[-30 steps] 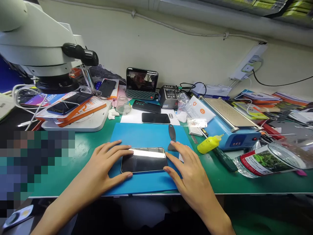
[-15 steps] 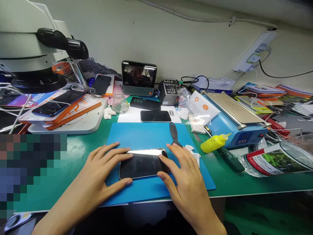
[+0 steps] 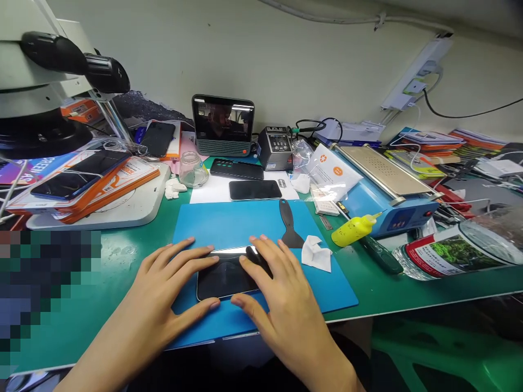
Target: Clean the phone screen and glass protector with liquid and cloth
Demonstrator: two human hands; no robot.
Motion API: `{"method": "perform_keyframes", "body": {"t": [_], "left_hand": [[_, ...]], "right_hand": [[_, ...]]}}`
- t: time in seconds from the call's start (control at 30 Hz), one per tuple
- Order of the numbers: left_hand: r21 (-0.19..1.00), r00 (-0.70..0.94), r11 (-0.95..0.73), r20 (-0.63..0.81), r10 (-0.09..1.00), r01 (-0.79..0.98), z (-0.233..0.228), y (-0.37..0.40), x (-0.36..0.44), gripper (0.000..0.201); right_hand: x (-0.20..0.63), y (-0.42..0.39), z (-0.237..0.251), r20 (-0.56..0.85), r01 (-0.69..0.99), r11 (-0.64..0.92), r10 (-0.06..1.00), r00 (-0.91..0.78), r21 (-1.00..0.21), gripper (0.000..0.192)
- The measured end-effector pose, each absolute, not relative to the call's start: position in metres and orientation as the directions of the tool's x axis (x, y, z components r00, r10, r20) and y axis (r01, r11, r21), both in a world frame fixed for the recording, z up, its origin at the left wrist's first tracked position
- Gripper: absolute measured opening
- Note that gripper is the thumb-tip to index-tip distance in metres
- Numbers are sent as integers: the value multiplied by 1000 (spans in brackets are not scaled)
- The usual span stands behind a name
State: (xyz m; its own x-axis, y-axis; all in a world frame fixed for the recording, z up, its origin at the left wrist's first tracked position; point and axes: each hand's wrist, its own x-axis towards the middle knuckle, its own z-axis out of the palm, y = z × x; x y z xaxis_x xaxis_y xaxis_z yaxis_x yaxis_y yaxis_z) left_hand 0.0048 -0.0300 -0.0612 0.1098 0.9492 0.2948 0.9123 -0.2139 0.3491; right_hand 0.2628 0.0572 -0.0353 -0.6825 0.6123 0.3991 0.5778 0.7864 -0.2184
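Observation:
A smartphone with a dark, glossy screen lies face up on a blue mat. My left hand spans its left end, thumb along the near edge and index fingertip on the screen near the far edge. Across the right part of the phone reaches my right hand, fingers spread; its index fingertip is over the screen and its thumb by the near edge. The phone's right end is hidden beneath it. To the right lie a black spatula and a crumpled white tissue.
Behind the mat lie a second phone and a dark phone-shaped part. A yellow bottle and a blue machine stand right. A microscope overhangs boxes at left, near a glass jar.
My right hand has moved left across the phone, uncovering the tissue and the spatula's blade. My left hand keeps its place on the phone. The camera view has shifted slightly.

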Motion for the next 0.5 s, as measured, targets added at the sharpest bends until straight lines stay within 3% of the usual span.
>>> {"method": "perform_keyframes", "body": {"t": [0.2, 0.33, 0.5], "left_hand": [[344, 110, -223, 319, 941, 912, -64, -29, 4, 48], [335, 117, -232, 329, 937, 913, -64, -28, 4, 49], [334, 120, -238, 337, 934, 912, -64, -28, 4, 49]], "right_hand": [[263, 55, -40, 425, 703, 695, 688, -589, -152, 49], [257, 54, -39, 373, 632, 753, 649, -663, -185, 58], [256, 54, -42, 420, 731, 654, 729, -541, -193, 51]]}}
